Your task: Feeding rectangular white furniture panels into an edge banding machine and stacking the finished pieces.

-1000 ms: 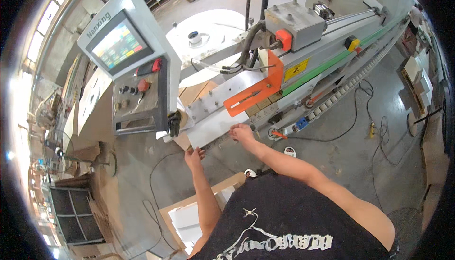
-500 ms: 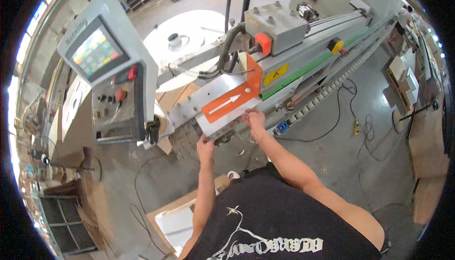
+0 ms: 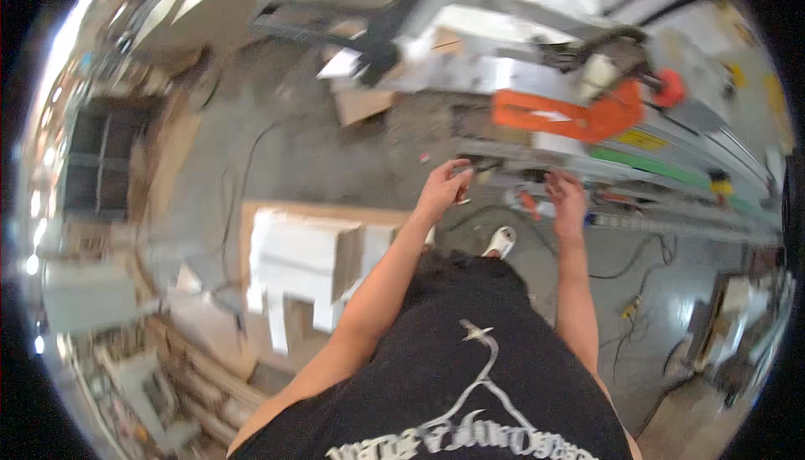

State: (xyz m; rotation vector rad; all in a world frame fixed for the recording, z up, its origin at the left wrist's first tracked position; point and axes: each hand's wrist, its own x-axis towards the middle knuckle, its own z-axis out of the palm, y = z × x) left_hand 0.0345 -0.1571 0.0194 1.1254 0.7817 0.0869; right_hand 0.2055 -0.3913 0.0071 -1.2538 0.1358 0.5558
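Observation:
My left hand (image 3: 447, 185) hangs in front of the machine's near edge, fingers loosely bent and apart, with nothing visible in them. To its right, my right hand (image 3: 568, 196) is just below the machine's front edge, its fingers loosely bent; motion blurs them, but no held thing shows. Above the right hand, a white piece (image 3: 558, 144) lies on the machine, partly covered by an orange guard plate (image 3: 545, 116) with a white arrow. From this view I cannot tell whether the right fingertips touch the machine.
White panels (image 3: 289, 246) are stacked low on a brown base at left. A red-orange knob (image 3: 669, 88) and a green strip (image 3: 650, 166) mark the machine's right side. Cables (image 3: 616, 274) lie on the grey floor. The control console's arm (image 3: 381, 49) stands at upper left.
The view has swung left and down, bringing the white stack into sight. My left hand has come off the white piece's edge. The right hand has also drawn away from the piece.

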